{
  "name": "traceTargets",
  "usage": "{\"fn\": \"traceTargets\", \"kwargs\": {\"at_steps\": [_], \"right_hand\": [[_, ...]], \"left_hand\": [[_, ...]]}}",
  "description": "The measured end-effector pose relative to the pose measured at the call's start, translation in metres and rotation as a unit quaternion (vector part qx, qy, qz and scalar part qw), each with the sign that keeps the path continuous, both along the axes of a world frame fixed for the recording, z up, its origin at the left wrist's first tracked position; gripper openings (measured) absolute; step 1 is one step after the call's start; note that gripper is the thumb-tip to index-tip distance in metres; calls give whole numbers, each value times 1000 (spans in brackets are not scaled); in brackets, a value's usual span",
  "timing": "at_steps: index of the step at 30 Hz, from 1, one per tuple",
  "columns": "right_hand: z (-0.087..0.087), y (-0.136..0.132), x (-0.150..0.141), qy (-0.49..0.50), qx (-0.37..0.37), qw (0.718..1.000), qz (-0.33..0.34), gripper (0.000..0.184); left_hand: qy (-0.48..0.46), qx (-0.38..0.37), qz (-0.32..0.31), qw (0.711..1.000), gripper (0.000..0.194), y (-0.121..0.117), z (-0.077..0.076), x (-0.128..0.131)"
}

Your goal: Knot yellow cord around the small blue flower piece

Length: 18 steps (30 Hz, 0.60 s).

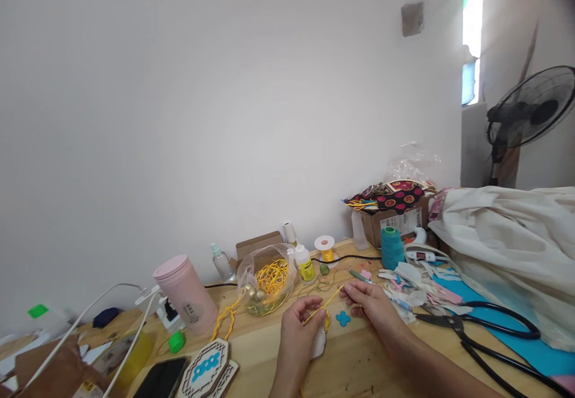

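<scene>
So the yellow cord (333, 297) was pinched in both the left hand (294, 332) and right hand (366, 302), slanting up toward the right one, blue flower piece (343, 318) just beside those right fingers.

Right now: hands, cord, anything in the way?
Left hand, right hand pinching yellow cord, straight between them. Blue flower between hands, possibly in the way. Scissors right of right hand, apart.

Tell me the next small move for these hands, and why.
Probably ease the right hand slightly away from the left hand: the yellow cord runs nearly straight between their fingertips, while more yellow cord bunches beside the left.
</scene>
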State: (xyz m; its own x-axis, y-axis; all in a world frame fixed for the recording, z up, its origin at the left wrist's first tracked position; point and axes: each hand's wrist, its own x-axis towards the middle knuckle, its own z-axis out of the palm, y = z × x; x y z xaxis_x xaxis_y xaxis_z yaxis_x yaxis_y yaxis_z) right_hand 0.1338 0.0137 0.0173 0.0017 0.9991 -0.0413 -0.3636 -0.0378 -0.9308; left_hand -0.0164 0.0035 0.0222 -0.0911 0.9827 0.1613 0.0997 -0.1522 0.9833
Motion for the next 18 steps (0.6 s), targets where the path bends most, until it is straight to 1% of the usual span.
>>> {"fn": "traceTargets", "kwargs": {"at_steps": [5,8,10,12,14,15,18], "right_hand": [[-5,4,2,-28,4,999,-32,23],[-3,6,5,-62,18,996,-67,24],[0,6,8,-85,49,991,-93,26],[5,4,11,-119,95,983,-106,27],[9,0,11,-181,152,966,-108,27],[9,-2,10,-223,184,952,-103,26],[7,-8,4,-333,287,896,-63,24]], "left_hand": [[2,4,2,1000,19,0,0,0],[18,0,4,1000,19,0,0,0],[24,1,6,1000,19,0,0,-1],[19,1,7,1000,19,0,0,-1],[12,-2,7,1000,20,0,1,0],[9,-4,8,1000,20,0,1,0],[6,-3,11,1000,19,0,2,1]]}}
